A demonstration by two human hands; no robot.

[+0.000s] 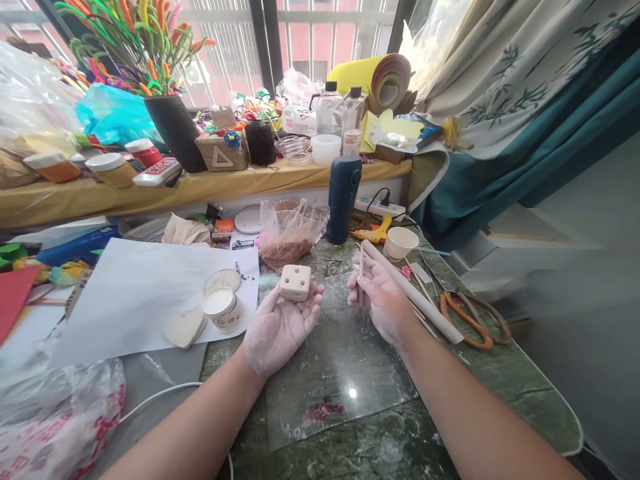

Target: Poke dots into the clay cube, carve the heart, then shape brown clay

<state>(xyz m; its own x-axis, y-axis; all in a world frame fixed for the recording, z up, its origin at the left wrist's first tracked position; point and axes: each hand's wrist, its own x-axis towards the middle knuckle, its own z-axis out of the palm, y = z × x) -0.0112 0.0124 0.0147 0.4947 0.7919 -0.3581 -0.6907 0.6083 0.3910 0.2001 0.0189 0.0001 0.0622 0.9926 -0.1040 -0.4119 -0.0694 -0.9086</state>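
Observation:
A cream-coloured die (295,283) with small round holes in its top face rests on the upturned palm of my left hand (280,330). The fingers are loosely curled beneath it, dusted with white powder. My right hand (383,300) pinches a thin pale stick (361,259) that points upward, apart from the die. Under both hands lies a clear sheet (345,373) with reddish crumbs (324,412) near its front edge. To the left, a small white tub (220,303) stands on white paper, beside a flat pale piece of clay-like material (185,328).
Right of my right hand lie a long white roller (415,293), orange-handled scissors (467,320), a paper cup (401,243) and a yellow glue gun (374,231). Behind stand a dark blue bottle (343,200) and a plastic bag of reddish material (286,243). A crowded sill (290,177) runs along the window.

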